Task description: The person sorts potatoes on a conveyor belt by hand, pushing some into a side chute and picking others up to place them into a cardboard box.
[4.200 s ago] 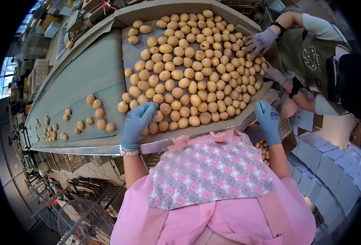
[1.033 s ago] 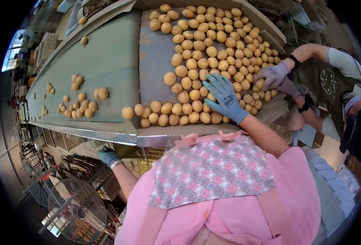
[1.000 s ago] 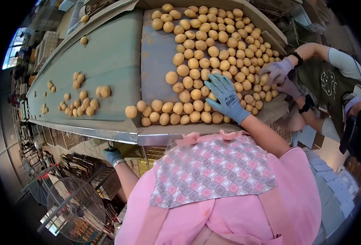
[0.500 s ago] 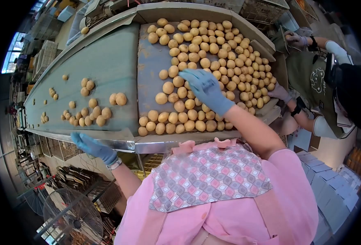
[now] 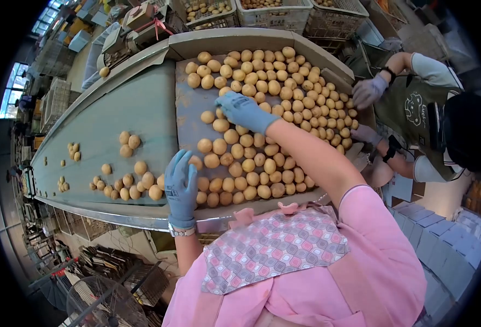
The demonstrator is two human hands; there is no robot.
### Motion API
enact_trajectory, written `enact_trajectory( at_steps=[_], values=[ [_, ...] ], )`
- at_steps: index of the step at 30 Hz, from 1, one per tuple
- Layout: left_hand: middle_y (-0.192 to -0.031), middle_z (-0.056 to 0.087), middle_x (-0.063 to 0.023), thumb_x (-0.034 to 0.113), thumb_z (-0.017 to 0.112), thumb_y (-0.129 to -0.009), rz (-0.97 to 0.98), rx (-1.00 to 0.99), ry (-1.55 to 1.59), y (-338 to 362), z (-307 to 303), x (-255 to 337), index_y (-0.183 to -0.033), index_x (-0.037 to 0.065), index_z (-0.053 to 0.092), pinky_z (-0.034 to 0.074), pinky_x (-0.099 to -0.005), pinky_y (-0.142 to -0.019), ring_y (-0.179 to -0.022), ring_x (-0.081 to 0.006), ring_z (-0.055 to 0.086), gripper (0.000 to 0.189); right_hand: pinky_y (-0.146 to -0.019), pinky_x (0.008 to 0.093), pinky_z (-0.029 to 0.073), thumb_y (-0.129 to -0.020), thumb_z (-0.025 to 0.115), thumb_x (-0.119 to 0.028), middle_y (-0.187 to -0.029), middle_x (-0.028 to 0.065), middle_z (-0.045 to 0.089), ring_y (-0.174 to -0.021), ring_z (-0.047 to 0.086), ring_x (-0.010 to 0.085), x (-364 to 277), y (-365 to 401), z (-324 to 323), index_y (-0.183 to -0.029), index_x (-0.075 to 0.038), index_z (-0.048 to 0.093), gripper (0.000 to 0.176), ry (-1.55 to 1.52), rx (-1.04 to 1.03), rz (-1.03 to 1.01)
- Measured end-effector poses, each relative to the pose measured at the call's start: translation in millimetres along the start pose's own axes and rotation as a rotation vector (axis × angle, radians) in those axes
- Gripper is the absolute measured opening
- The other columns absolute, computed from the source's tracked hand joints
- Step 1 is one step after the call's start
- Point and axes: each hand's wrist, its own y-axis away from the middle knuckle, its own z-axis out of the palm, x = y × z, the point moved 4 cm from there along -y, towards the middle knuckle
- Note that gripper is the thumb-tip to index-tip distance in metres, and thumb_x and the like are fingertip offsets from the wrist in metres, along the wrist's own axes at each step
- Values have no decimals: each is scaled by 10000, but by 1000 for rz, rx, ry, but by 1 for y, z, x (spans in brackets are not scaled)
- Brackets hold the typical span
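We are working the potatoes (image 5: 273, 103), which lie packed in a single layer on the grey sorting bed (image 5: 189, 117) in front of us, thickest toward the far and right walls and thinner at its left edge. Our right hand (image 5: 244, 110) is stretched out over the upper left part of the heap, fingers loosely bent over a few potatoes. We cannot tell whether it grips one under the palm. Our left hand (image 5: 180, 185) lies palm down at the near left corner, fingers pressed together and holding nothing, its tips touching the outermost potatoes like a fence. In our judgement the work goes best with light, flat contact: we roll the potatoes rather than squeeze them, draw them in short strokes, and use the left hand as a stop so none slip over the metal rim (image 5: 115, 210). To the left runs a green belt (image 5: 126, 103) carrying a loose cluster (image 5: 131, 188) and a few scattered ones farther off. At the right a co-worker's gloved hands (image 5: 368, 91) are at the bed's far side. Beyond the bed stand wire crates (image 5: 273, 11) with more potatoes, a fan (image 5: 101, 305) sits low at our left, and pale boxes (image 5: 458, 256) are stacked at the right.
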Motion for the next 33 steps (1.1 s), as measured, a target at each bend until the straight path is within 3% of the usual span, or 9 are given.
enact_trajectory(
  at_steps=[7,9,15,20,24,26,28,30,33],
  values=[
    [-1368,707,-178,80,658,-1045,-57,-12,72,-5,-5,-9,-1320,-4,714,538,-439,-1080,-1254,-351,666,292,-946,427,594,-1079,589,-216,-1231,132,707,-1104,708,324,-7,40,-10,-1353,-115,690,309,-357,-168,-150],
    [-1341,719,-173,74,664,-1040,-25,-44,45,-5,-3,-9,-1307,-9,716,547,-437,-1061,-1219,-341,681,284,-938,425,594,-1073,598,-215,-1261,125,683,-1113,701,320,-22,47,7,-1365,-127,680,316,-109,-130,-233],
    [-1268,758,-158,95,669,-1035,-132,-1,139,-6,-5,-1,-1331,-10,720,565,-422,-1018,-1140,-329,717,318,-1014,380,548,-1021,720,-273,-1214,108,700,-1143,680,265,-47,65,7,-1387,-127,708,394,-426,71,66],
    [-1114,793,-125,132,712,-1015,-415,-574,417,4,7,7,-1373,12,719,583,-352,-890,-952,-195,738,379,-933,339,593,-992,731,-387,-1107,123,770,-959,743,199,-8,73,-81,-1305,-123,768,412,-640,-488,314],
    [-1268,764,-153,211,767,-992,-426,-766,336,17,18,1,-1417,41,697,575,-385,-969,-1104,-273,744,463,-1041,310,552,-1115,599,-330,-1315,79,679,-1171,667,169,82,37,-181,-1470,-84,633,433,-1339,423,209],
    [-1352,732,-167,221,775,-985,-298,-537,278,7,13,2,-1442,47,679,555,-407,-1045,-1223,-309,714,498,-1082,309,544,-1138,585,-348,-1374,76,658,-1239,642,164,128,41,-132,-1526,-68,585,479,-1248,540,245],
    [-1568,557,-214,142,739,-983,3,-294,74,-9,0,16,-1469,37,652,434,-482,-1211,-1490,-389,507,505,-1052,360,563,-1121,618,-214,-1362,96,630,-1227,656,183,59,84,-106,-1520,-59,582,430,-578,349,63],
    [-1593,530,-218,103,723,-971,115,-151,-71,-18,-5,13,-1464,32,649,425,-515,-1215,-1490,-411,497,503,-1129,421,521,-1084,662,-264,-1491,99,600,-1350,608,227,-16,141,-61,-1552,-99,557,507,-310,-7,-140],
    [-1579,546,-208,81,717,-959,18,-68,92,-16,-6,3,-1439,30,664,429,-513,-1210,-1479,-405,506,486,-1277,501,384,-1091,615,-372,-1711,24,464,-1532,485,279,-67,200,21,-1641,-253,499,575,333,-263,-821]
  ],
)
